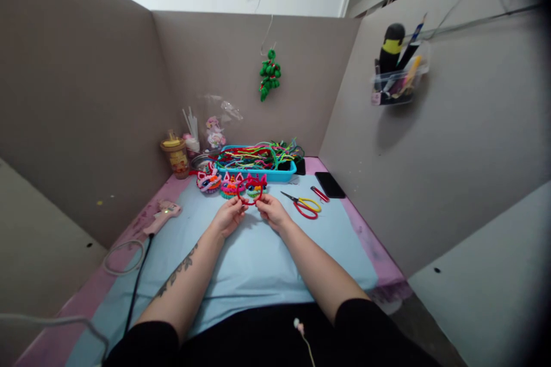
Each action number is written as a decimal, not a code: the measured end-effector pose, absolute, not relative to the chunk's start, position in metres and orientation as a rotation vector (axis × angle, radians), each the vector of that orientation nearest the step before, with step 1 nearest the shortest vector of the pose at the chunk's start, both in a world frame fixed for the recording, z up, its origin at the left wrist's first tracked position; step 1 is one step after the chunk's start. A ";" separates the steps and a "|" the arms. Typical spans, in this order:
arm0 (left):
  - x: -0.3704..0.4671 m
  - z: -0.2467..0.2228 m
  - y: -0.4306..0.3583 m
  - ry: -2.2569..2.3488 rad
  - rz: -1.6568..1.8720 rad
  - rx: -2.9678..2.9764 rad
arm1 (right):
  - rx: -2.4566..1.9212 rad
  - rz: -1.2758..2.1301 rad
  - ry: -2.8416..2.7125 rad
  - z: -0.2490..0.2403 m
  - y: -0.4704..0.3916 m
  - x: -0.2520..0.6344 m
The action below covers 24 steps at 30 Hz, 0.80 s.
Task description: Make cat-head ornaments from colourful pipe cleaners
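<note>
Both hands pinch a red ring of pipe cleaner [250,205], held up over the blue cloth. On its lower left side is my left hand [231,215], fingers closed on it. My right hand [272,210] grips the lower right side the same way. Right behind the ring stand three colourful fuzzy animal heads: a pink one [209,182] at the left, another pink one [232,186] in the middle and a red and green one [257,184], partly seen through the ring. Scissors [306,206] with red and yellow handles lie to the right of my right hand.
A blue tray [258,175] of coloured pipe cleaners stands at the back. A pink glue gun [162,217] lies left, its cable trailing forward. Right are a red cutter [319,194] and a phone [329,184]. A cup [177,159] stands back left. Grey partitions [206,63] enclose the table.
</note>
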<state>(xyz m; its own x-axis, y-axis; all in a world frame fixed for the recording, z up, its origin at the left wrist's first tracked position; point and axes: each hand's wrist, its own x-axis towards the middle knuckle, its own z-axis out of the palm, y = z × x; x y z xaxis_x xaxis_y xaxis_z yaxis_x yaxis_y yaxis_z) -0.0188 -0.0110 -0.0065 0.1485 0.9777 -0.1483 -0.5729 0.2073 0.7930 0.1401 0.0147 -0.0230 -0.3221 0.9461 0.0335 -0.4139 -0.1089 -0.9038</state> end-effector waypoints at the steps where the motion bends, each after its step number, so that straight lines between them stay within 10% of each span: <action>1: -0.018 -0.006 -0.011 0.772 1.234 0.676 | -0.729 1.641 -1.066 -0.023 0.015 0.140; 24: -0.005 -0.011 -0.015 1.116 1.302 1.194 | -0.831 1.362 -1.191 -0.029 0.016 0.136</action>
